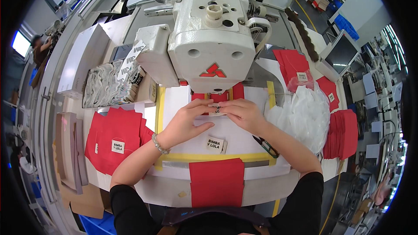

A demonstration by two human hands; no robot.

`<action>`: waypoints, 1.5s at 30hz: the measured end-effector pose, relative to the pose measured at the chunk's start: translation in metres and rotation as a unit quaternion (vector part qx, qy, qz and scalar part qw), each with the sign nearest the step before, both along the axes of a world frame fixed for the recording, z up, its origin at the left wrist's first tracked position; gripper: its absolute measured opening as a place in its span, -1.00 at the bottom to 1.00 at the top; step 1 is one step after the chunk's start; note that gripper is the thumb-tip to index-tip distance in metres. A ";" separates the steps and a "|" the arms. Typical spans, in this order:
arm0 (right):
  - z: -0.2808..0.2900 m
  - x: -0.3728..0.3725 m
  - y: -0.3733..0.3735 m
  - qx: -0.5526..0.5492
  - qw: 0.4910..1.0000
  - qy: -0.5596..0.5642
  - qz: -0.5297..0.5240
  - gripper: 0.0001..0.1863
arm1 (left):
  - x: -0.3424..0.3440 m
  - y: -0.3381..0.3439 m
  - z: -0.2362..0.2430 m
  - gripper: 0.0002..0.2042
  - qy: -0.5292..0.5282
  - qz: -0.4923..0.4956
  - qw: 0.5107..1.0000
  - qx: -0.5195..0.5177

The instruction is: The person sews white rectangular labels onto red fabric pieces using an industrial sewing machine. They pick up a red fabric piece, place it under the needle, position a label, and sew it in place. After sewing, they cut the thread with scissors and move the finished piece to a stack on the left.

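In front of me, under the white sewing machine head [211, 39], a small white label [216, 109] with dark print lies between my fingertips. My left hand [193, 115] has its fingertips at the label's left edge, while its thumb stands apart, stretched toward the right. From the other side my right hand [244, 114] pinches the label, its fingers closed and partly covering it. Red fabric [237, 91] shows behind the fingers, beneath the machine. Closer to me, a few similar white labels [214, 143] lie stacked on the white work surface.
Red fabric pieces [111, 132] lie at left, others [342, 132] at right, and one stack [217, 182] at the front edge. A box of white strips [109, 82] stands left. White plastic bags [302, 115] heap at right. Thread snips [266, 147] lie beside my right forearm.
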State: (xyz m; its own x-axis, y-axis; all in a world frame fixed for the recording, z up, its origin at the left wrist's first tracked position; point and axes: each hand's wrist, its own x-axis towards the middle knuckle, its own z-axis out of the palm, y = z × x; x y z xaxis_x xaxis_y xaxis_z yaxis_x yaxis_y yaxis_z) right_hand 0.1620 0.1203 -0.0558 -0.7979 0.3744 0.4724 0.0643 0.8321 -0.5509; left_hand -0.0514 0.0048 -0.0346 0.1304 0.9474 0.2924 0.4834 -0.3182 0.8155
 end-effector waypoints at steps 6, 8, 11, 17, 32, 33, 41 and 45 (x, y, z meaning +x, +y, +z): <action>-0.018 -0.003 0.030 0.061 0.998 -0.019 -0.007 -0.83 | -0.004 0.009 -0.008 -0.54 0.200 -0.005 0.980 0.020; -0.018 -0.006 0.033 0.085 0.996 -0.023 -0.004 -0.84 | -0.005 0.008 -0.011 -0.49 0.271 -0.001 0.962 0.038; -0.016 -0.008 0.036 0.116 0.993 -0.025 0.001 -0.85 | -0.003 0.009 -0.018 -0.44 0.337 0.001 0.938 0.085; -0.007 -0.013 0.037 0.160 0.987 -0.026 0.019 -0.84 | 0.003 0.008 -0.018 -0.37 0.403 0.015 0.905 0.133; -0.003 0.012 0.028 0.269 0.954 -0.128 -0.035 -0.68 | 0.017 0.007 -0.029 -0.28 0.449 0.042 0.884 0.121; -0.003 0.011 0.026 0.281 0.949 -0.135 -0.035 -0.67 | 0.016 0.007 -0.029 -0.28 0.438 0.039 0.891 0.114; -0.016 0.000 0.032 0.199 0.971 -0.128 0.020 -0.61 | -0.017 0.013 -0.025 -0.17 0.378 0.053 0.923 0.040; -0.016 0.004 0.036 0.161 0.976 -0.142 0.029 -0.58 | -0.014 0.015 -0.026 -0.15 0.403 0.050 0.913 0.050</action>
State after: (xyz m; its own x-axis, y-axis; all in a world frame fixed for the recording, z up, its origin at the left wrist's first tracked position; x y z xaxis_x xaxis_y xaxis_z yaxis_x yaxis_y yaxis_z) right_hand 0.1657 0.1559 -0.0720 -0.9289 0.1935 0.3157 0.1241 0.9660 -0.2268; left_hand -0.0653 0.0200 -0.0603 0.2550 0.9404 0.2250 0.9441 -0.2925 0.1522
